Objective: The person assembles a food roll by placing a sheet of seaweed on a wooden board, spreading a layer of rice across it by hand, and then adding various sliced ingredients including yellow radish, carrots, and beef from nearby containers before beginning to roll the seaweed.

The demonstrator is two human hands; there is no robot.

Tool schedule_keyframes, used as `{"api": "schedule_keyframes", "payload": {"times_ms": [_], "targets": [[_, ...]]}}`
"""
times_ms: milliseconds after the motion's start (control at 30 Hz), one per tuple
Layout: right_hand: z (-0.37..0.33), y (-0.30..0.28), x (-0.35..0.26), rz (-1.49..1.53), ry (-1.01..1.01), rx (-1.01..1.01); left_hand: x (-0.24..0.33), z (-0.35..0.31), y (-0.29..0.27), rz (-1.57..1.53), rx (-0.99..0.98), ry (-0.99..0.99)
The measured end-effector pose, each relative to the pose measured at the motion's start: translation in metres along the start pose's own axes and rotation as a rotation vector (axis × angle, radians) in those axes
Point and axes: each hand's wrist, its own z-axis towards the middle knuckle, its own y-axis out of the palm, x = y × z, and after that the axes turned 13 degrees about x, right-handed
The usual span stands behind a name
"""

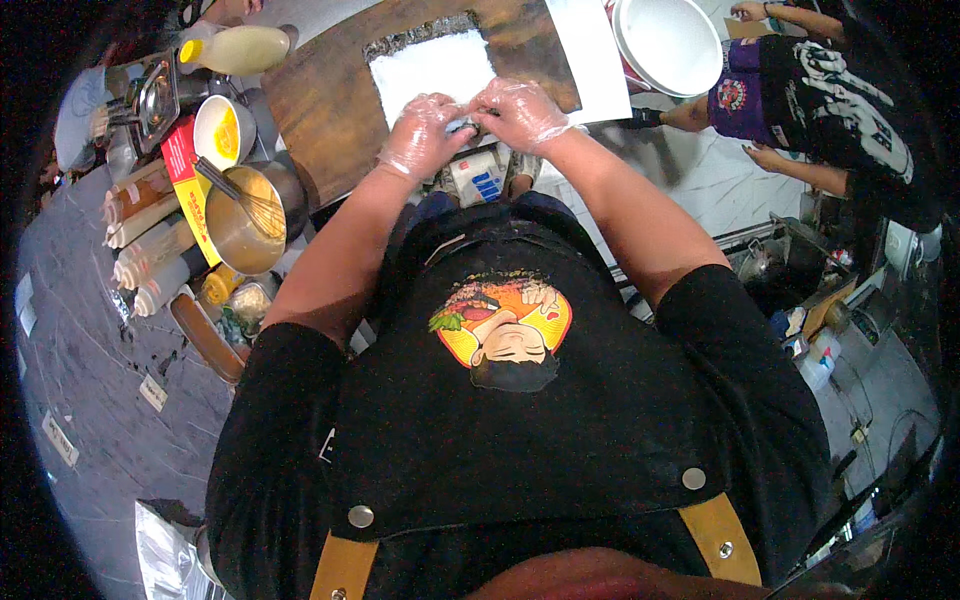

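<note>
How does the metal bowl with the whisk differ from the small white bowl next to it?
The metal bowl is larger and shiny, with a whisk lying across it; the white bowl is smaller, matt, and holds only something yellow. The metal bowl sits nearer the person. Both are round, open and stand left of the wooden board.

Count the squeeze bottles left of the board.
5, maybe more hidden. One large yellow-capped squeeze bottle lies at top left. Four slimmer ones lie stacked by the counter's left edge, beside the mixing bowl.
</note>
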Motion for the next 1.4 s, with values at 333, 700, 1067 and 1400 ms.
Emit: {"api": "schedule_keyframes", "payload": {"times_ms": [333, 700, 1067, 1400], "targets": [[0.007, -0.004, 0.000, -0.062, -0.066, 0.064, -0.006, 0.002, -0.001, 0.035, 0.057, 0.053], [0.016, -0.008, 0.009, 0.006, -0.058, 0.039, 0.001, 0.013, -0.021, 0.012, 0.033, 0.033], [0.022, -0.019, -0.005, -0.103, 0.014, 0.007, 0.002, 0.021, -0.036, 0.030, 0.046, -0.012], [0.026, -0.037, -0.003, 0.131, 0.159, 0.041, 0.013, 0.034, -0.027, 0.145, -0.039, -0.044]]}}
